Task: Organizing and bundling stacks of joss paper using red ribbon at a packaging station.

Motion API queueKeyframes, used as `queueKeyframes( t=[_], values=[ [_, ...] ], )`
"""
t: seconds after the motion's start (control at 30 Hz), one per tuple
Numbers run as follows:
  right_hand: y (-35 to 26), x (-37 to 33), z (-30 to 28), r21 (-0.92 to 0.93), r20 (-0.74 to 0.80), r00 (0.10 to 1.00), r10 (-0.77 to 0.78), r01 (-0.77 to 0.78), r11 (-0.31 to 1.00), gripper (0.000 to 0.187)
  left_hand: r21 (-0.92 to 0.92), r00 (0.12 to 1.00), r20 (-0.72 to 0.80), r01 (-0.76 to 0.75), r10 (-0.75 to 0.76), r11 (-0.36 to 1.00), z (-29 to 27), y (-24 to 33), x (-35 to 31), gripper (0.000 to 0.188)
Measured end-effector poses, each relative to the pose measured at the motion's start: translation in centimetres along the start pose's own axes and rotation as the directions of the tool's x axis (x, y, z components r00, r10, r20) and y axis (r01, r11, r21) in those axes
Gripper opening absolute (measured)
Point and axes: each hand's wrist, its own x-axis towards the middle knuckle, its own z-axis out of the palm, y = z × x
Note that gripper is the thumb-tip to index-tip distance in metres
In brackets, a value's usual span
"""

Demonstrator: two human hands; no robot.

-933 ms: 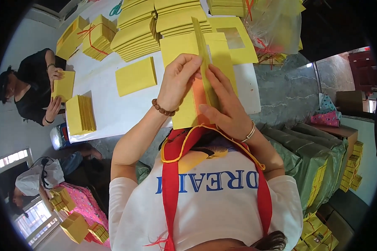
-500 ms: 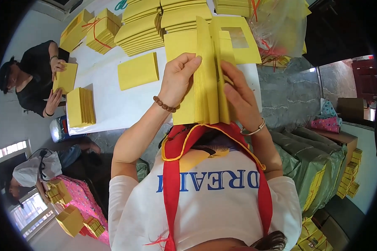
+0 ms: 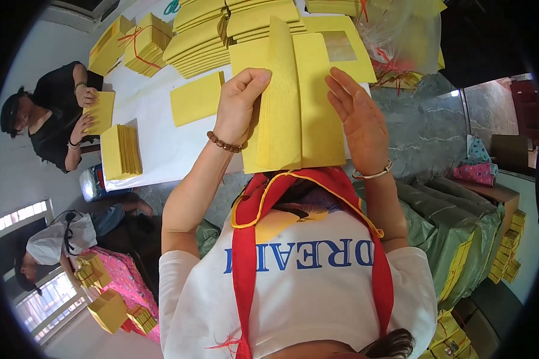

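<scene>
At the near edge of the table lies a broad yellow paper sheet [image 3: 323, 113] with a stack of folded yellow paper [image 3: 281, 102] raised along its left half. My left hand [image 3: 241, 99] grips the left side of that stack, thumb on top and fingers curled beneath, their tips hidden. Flat and with fingers stretched, my right hand [image 3: 362, 122] is beside the sheet's right edge; whether it touches cannot be made out. A separate folded yellow paper piece [image 3: 196, 99] lies left of my left hand.
Tall piles of folded yellow paper [image 3: 200, 42] fill the table's far side, one bundle [image 3: 145, 45] tied with red string. A clear plastic bag [image 3: 401, 36] stands far right. At left, a person [image 3: 57, 113] handles yellow paper near another stack [image 3: 121, 152]. Green-wrapped bundles [image 3: 443, 233] stand at right.
My right hand has moved right, off the folded stack, its fingers stretched out. The stack has tipped leftward, laying the sheet's right half open, while my left hand keeps its grip.
</scene>
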Motion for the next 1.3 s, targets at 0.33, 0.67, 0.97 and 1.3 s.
queueKeyframes(
  t=[0.33, 0.67, 0.97, 1.3],
  values=[
    [1.1, 0.7, 0.9, 0.391, 0.068, 0.981, 0.182, -0.194, 0.900, 0.048, -0.030, 0.999, -0.038, -0.028, 0.027, 0.999, 0.4, 0.1, -0.3, 0.014],
    [0.3, 0.8, 0.5, 0.140, -0.084, 0.995, 0.058, -0.046, 0.989, 0.048, -0.031, 0.998, -0.040, -0.046, 0.045, 0.998, 0.4, 0.0, -0.3, 0.015],
    [2.1, 0.6, 1.4, 0.165, -0.021, 0.999, 0.031, -0.027, 0.986, 0.049, 0.028, 0.997, -0.073, -0.032, 0.034, 0.999, 0.4, -0.2, -0.4, 0.016],
    [1.7, 0.7, 1.3, -0.135, -0.052, 0.968, -0.244, 0.236, 0.962, 0.048, 0.036, 0.997, -0.072, -0.038, 0.040, 0.999, 0.1, -0.4, 0.0, 0.015]
  ],
)
